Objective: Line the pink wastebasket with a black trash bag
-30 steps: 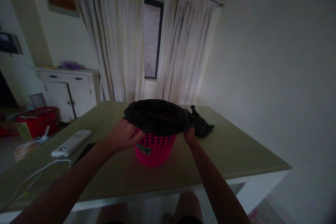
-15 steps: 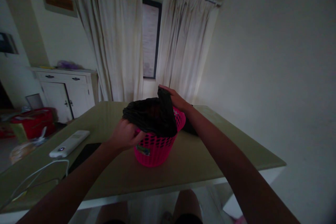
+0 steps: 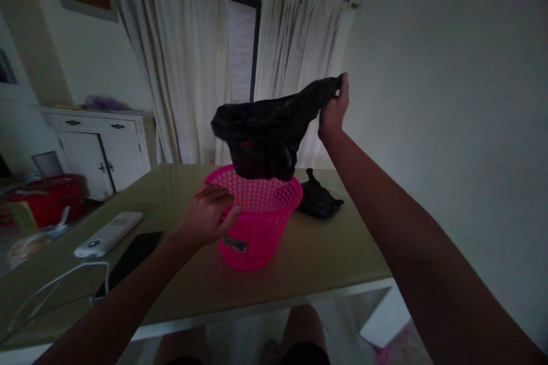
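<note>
The right hand (image 3: 335, 109) is clamped on one end of a black plastic bag (image 3: 265, 137), which hangs to that grip's left, above a perforated pink plastic basket (image 3: 257, 239). The left hand (image 3: 209, 214) curls at the basket's left rim; whether it clamps, I cannot tell. Below the right-hand grip sits a tied black bag (image 3: 319, 199).

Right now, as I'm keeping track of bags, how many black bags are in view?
2. One black bag is in the right hand, above the pink basket; the other black bag sits on the table, to the basket's right. Others may be hidden behind the basket.
</note>
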The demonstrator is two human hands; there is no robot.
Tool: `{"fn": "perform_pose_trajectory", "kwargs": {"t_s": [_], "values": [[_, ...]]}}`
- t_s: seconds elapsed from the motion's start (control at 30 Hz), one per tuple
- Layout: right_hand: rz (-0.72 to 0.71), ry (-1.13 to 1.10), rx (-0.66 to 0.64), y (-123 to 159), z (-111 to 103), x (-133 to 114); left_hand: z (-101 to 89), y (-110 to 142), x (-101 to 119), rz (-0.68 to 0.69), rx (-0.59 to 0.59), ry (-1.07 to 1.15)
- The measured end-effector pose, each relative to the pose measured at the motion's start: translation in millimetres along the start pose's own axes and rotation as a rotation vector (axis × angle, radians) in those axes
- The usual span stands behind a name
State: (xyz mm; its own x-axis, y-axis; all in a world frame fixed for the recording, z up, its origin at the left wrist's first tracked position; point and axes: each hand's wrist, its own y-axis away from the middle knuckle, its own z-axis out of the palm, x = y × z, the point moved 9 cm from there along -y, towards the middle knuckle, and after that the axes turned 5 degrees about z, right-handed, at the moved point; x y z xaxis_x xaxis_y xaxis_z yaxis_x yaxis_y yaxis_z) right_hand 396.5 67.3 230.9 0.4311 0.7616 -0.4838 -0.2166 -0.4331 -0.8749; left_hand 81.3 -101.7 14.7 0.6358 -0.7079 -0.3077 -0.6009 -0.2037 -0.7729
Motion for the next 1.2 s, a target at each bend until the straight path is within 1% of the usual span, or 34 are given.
{"fn": "perform_pose_trajectory", "kwargs": {"t_s": [0.03, 0.07, 0.1, 0.13, 0.2, 0.23, 0.27, 0.3, 0.33, 0.37, 0.43, 0.47, 0.5, 0.53, 0.6, 0.63, 0.67, 0.73, 0.8, 0.83, 0.87, 0.9, 0.93, 0.97, 1.0, 1.03, 1.07, 1.1, 1.13, 1.17, 1.2], "values": [[0.006, 0.081, 0.124, -4.9, -36.0, 7.5, 1.1, 0.4, -1.2, -0.006, 0.003, -0.002], [0.011, 0.165, 0.280, -6.5, -76.8, 13.2, 1.7, 1.1, -2.8, -0.016, 0.012, -0.006], [0.000, 0.244, 0.397, -5.8, -115.2, 15.7, 2.0, 2.2, -4.5, -0.027, 0.026, -0.012], [-0.052, 0.315, 0.444, -4.7, -147.6, 13.8, 2.1, 3.6, -5.9, -0.035, 0.043, -0.017], [-0.281, 0.446, 0.555, 8.1, -208.0, -4.5, 2.9, 7.2, -7.6, -0.039, 0.072, -0.015], [-0.421, 0.511, 0.655, 22.7, -235.9, -16.9, 4.1, 9.8, -8.9, -0.043, 0.085, -0.004], [-0.512, 0.579, 0.706, 36.6, -257.5, -25.1, 5.9, 13.1, -10.8, -0.052, 0.100, 0.011], [-0.564, 0.652, 0.699, 48.8, -272.5, -29.5, 8.1, 17.3, -13.5, -0.067, 0.123, 0.028], [-0.590, 0.716, 0.672, 61.8, -283.2, -30.7, 9.3, 22.6, -16.7, -0.084, 0.169, 0.045], [-0.578, 0.774, 0.609, 74.4, -289.6, -27.3, 10.1, 29.4, -20.9, -0.105, 0.235, 0.058], [-0.490, 0.835, 0.475, 106.3, -296.5, -9.0, 11.3, 47.4, -31.9, -0.160, 0.411, 0.061], [-0.387, 0.854, 0.399, 124.2, -298.2, 7.8, 14.3, 58.3, -40.4, -0.218, 0.490, 0.053], [-0.266, 0.868, 0.380, 146.2, -303.3, 26.2, 19.3, 70.3, -51.1, -0.301, 0.555, 0.048], [-0.131, 0.886, 0.379, 170.7, -309.3, 45.9, 27.7, 83.0, -64.4, -0.414, 0.589, 0.063], [0.114, 0.936, 0.370, 223.6, -320.1, 82.9, 54.8, 110.8, -93.4, -0.684, 0.569, 0.174], [0.191, 0.962, 0.349, 248.4, -323.6, 96.5, 70.6, 125.0, -104.6, -0.800, 0.535, 0.245], [0.244, 0.982, 0.338, 270.5, -328.0, 106.2, 86.3, 138.3, -112.4, -0.887, 0.494, 0.312], [0.339, 1.009, 0.400, 304.3, -346.3, 115.8, 109.2, 161.9, -119.3, -0.977, 0.446, 0.373], [0.482, 1.048, 0.518, 323.7, -374.2, 119.9, 131.7, 182.9, -122.3, -1.051, 0.389, 0.440], [0.587, 1.073, 0.531, 327.8, -387.1, 124.2, 141.6, 194.1, -124.0, -1.112, 0.374, 0.462], [0.705, 1.104, 0.496, 328.9, -397.5, 130.3, 150.7, 203.9, -125.3, -1.171, 0.361, 0.481], [0.815, 1.141, 0.431, 328.0, -405.2, 136.2, 157.4, 212.3, -126.6, -1.225, 0.362, 0.484], [0.893, 1.179, 0.362, 325.4, -410.3, 139.7, 162.8, 218.0, -127.3, -1.265, 0.361, 0.486], [0.912, 1.214, 0.316, 320.2, -412.9, 138.5, 167.2, 220.7, -127.6, -1.285, 0.353, 0.492], [0.862, 1.244, 0.316, 312.3, -412.8, 131.3, 170.0, 221.6, -127.6, -1.294, 0.348, 0.498], [0.750, 1.264, 0.362, 303.0, -409.8, 118.0, 172.4, 220.8, -127.2, -1.292, 0.330, 0.510], [0.601, 1.272, 0.413, 293.9, -402.1, 101.4, 175.1, 218.6, -126.1, -1.282, 0.294, 0.530], [0.446, 1.266, 0.430, 286.1, -388.6, 85.4, 176.7, 216.4, -124.8, -1.271, 0.254, 0.541], [0.310, 1.245, 0.393, 279.3, -369.6, 72.8, 177.3, 214.0, -123.3, -1.256, 0.215, 0.545], [0.207, 1.211, 0.302, 273.7, -345.8, 64.9, 176.9, 211.3, -121.5, -1.234, 0.183, 0.547], [0.138, 1.167, 0.162, 269.6, -318.0, 62.1, 176.0, 208.7, -119.7, -1.212, 0.159, 0.547]]}}
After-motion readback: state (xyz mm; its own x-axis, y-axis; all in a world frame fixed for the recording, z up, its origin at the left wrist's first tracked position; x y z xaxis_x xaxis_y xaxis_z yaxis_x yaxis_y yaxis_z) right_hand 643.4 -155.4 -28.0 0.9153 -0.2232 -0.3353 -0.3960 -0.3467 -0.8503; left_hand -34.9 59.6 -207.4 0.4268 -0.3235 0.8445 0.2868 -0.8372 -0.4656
